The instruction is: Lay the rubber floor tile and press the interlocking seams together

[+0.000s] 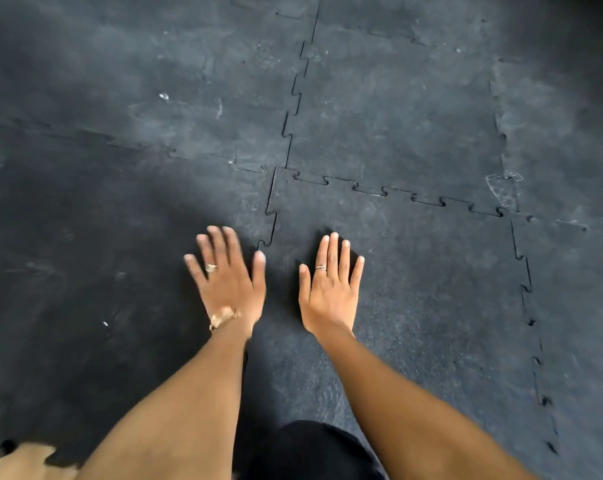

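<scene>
Head view. Both hands are seen from above, palms down and fingers spread wide; nothing is gripped by either.

The right hand (329, 289) is laid flat on the rubber tile (414, 289), near that tile's left edge, fingers pointing away from the person. A ring (321, 268) is worn on one finger.

The left hand (227, 278) is blurred, so it cannot be told whether it is pressed down or held just above the surface. It is placed over the neighbouring tile (85, 271), just left of the seam. A ring (211, 267) is worn on one finger and a bracelet (223, 316) at the wrist.

The toothed seam (271, 220) runs between the two hands, beyond the fingertips, and is hidden behind the left wrist and forearm nearer the person. Its teeth appear seated where visible.

Beyond the right hand's fingertips, a second toothed seam (397, 195) joins the rubber tile to the far tile (397, 109). To the right of the right hand, well apart from it, a third seam (527, 289) joins the rubber tile to another tile at the frame's right side.

Behind the left forearm, at the lower left corner, a patch of bare tan floor (19, 462) is exposed at the neighbouring tile's toothed edge. Dark clothing (310, 448) is visible between the forearms.
</scene>
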Demonstrator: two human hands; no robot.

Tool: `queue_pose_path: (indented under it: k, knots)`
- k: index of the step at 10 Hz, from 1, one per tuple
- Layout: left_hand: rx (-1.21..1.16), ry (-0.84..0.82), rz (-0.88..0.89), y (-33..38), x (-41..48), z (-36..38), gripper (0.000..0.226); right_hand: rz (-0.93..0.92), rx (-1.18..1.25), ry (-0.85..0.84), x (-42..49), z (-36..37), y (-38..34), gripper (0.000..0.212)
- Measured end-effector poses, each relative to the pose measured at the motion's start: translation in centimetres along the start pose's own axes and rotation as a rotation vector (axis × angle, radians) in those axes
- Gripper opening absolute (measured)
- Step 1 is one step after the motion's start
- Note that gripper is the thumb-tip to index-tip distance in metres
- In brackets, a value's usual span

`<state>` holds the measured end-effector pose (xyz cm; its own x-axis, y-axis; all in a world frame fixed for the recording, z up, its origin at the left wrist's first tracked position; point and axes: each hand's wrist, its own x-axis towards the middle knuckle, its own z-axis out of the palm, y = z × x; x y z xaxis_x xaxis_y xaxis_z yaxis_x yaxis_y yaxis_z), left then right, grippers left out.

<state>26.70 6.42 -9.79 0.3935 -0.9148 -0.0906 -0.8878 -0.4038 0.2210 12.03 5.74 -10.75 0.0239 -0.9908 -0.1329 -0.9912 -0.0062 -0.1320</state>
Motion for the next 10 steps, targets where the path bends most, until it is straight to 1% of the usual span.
queue_pose_path:
  k: [1,3,6,7,8,9,10]
  knots:
    - [0.068,-0.036,0.409,-1.1,-2.6,0.8,0.071,0.01,-0.024,-0.02,0.4,0.0,-0.1,0.066]
    - [0.173,-0.094,0.441,-1.2,-2.4,0.8,0.069,0.026,-0.049,-0.063,0.5,-0.4,-0.3,0.065]
    - [0.212,-0.16,0.437,-1.2,-2.6,0.8,0.07,0.022,-0.064,-0.074,0.4,-0.6,-0.3,0.064]
    - [0.21,-0.144,0.44,-1.0,-2.5,0.8,0.07,0.038,-0.076,-0.093,0.2,-0.9,-0.1,0.065]
    - [0.22,-0.171,0.422,-0.7,-3.0,0.1,0.069,0.023,-0.022,-0.159,-0.1,-1.9,-0.2,0.064]
    - [0.41,-0.318,0.389,0.5,-2.1,-3.1,0.069,-0.075,-0.042,-0.329,-0.1,-5.5,1.4,0.063]
    - [0.467,-0.36,0.42,3.5,-2.5,-7.9,0.069,-0.124,-0.159,-0.374,-1.8,-11.5,4.9,0.061]
